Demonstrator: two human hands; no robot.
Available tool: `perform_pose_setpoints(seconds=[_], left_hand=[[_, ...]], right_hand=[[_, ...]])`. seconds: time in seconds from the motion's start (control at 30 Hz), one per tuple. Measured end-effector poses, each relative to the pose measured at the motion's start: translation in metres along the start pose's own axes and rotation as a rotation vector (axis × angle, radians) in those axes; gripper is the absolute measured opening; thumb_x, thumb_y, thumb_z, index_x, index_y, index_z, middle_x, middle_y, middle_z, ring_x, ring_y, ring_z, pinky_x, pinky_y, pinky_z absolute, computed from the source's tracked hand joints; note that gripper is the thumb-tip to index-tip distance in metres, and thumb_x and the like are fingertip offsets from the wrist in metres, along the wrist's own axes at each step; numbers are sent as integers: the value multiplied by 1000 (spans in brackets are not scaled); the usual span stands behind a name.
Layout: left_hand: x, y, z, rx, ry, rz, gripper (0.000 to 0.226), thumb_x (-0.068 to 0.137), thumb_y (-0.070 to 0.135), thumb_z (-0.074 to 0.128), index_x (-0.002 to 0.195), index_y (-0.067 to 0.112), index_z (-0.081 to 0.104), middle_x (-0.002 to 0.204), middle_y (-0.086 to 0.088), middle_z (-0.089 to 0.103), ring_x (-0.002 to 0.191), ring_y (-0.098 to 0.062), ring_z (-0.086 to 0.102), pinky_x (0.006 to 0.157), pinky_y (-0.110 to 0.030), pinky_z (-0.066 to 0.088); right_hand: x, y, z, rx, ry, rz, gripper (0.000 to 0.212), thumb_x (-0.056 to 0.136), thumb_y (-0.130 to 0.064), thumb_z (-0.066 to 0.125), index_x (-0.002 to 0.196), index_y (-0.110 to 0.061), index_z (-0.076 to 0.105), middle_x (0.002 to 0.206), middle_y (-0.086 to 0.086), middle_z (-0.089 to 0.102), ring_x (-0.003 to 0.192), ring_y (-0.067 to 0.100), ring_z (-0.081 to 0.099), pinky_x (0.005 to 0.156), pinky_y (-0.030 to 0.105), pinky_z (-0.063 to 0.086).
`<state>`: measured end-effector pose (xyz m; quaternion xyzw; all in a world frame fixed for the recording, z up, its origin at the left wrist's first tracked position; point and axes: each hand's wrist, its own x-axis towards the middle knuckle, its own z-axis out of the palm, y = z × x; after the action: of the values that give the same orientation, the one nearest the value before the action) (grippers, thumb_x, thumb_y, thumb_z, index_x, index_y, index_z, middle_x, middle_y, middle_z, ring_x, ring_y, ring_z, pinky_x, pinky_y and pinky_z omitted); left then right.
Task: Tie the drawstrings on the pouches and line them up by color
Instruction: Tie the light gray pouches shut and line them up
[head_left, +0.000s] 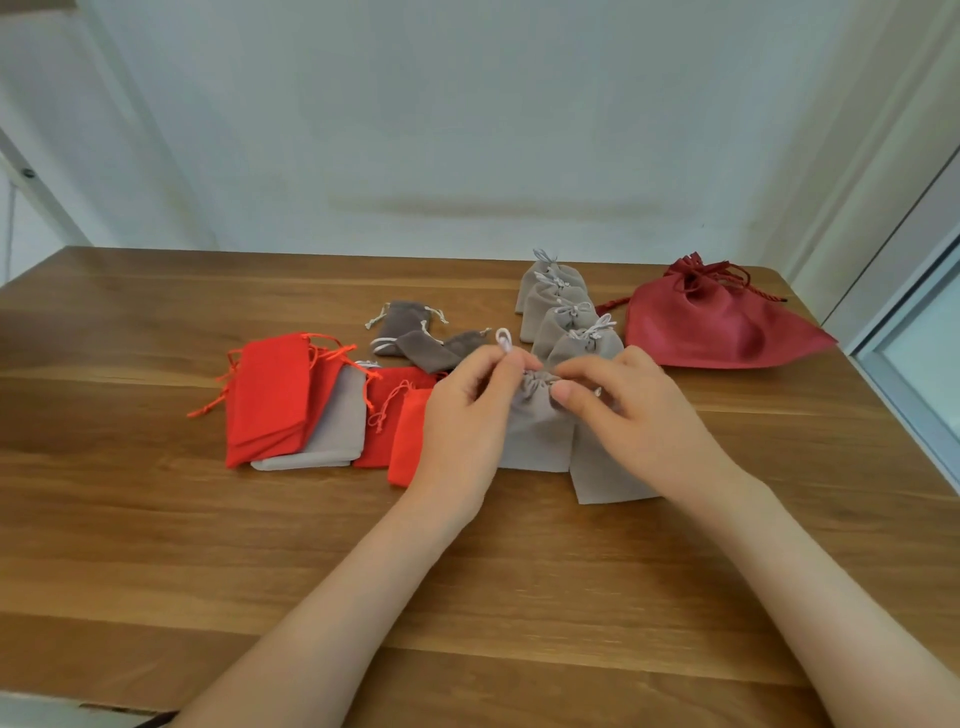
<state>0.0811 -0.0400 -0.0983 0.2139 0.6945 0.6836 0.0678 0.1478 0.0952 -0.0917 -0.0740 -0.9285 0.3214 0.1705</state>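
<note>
Left grip (467, 415) pinches white drawstring loop (503, 338); right grip (644, 421) pinches gathered neck of light grey pouch (535, 436).

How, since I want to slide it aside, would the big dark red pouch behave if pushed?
Probably floppy: the dark red pouch slumps in soft folds, so a push would likely crumple it rather than slide it whole. It sags low on the table, so it is likely light. Its cord trails loose and may drag or snag.
</note>
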Motion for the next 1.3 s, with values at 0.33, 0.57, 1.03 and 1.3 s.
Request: perform_pose_setpoints(seconds=[0.33, 0.57, 1.03, 1.3], left_hand=[[1, -4, 0, 121, 101, 12, 25, 99, 21, 47, 91, 36, 65, 79, -3, 67, 66, 2, 50, 61, -11, 38], [-3, -5, 3, 182, -39, 20, 21, 97, 22, 51, 97, 22, 72, 83, 18, 68, 82, 10, 58, 71, -5, 39], [2, -14, 5, 339, -89, 74, 19, 95, 16, 53, 90, 15, 71, 66, 10, 56, 66, 2, 49, 61, -13, 35], [-1, -9, 4, 110, -21, -16, 12, 91, 14, 60, 93, 26, 62, 71, 6, 65, 64, 4, 55, 59, -10, 40]], right_hand=[[2, 2, -11, -31, -20, 99, 27, 93, -29, 52, 68, -26, 61, 89, -8, 57, 102, 11, 35, 87, 32, 20], [1, -6, -10, 714, 77, 262, 29, 97, -21, 49, 71, -7, 53, 75, 3, 50, 74, 8, 46, 73, 22, 35], [-1, 0, 12, 190, 153, -163, 21, 91, -13, 50, 99, -17, 69, 90, -7, 59, 91, -1, 50, 79, 8, 37], [-6, -11, 10, 252, 124, -84, 25, 89, -7, 60, 100, -29, 57, 88, -17, 67, 90, -9, 59, 75, 4, 41]])
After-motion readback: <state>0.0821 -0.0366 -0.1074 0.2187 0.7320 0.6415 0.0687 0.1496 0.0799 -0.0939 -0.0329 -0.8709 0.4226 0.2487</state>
